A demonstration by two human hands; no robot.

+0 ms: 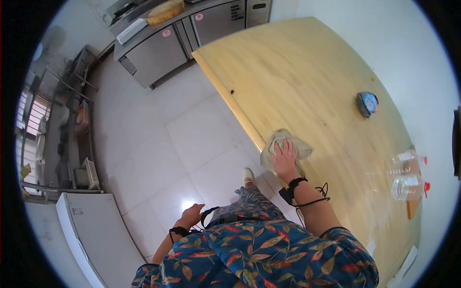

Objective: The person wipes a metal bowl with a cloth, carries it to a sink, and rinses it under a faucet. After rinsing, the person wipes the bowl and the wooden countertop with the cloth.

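My right hand lies on a crumpled grey-green cloth at the near-left edge of the wooden table. Its fingers press down on the fabric, and part of the cloth hangs over the edge. My left hand hangs beside my body above the tiled floor, holding nothing that I can see, its fingers loosely bent and apart. Both wrists wear black straps, with a dark cord looping from the right one. A small dark speck sits near the table's left edge.
A blue-and-dark crumpled item lies on the table's right side. Two clear plastic bottles with red caps lie by the wall. Beyond stands a steel counter with a round wooden board. Shelving and a white cabinet line the left.
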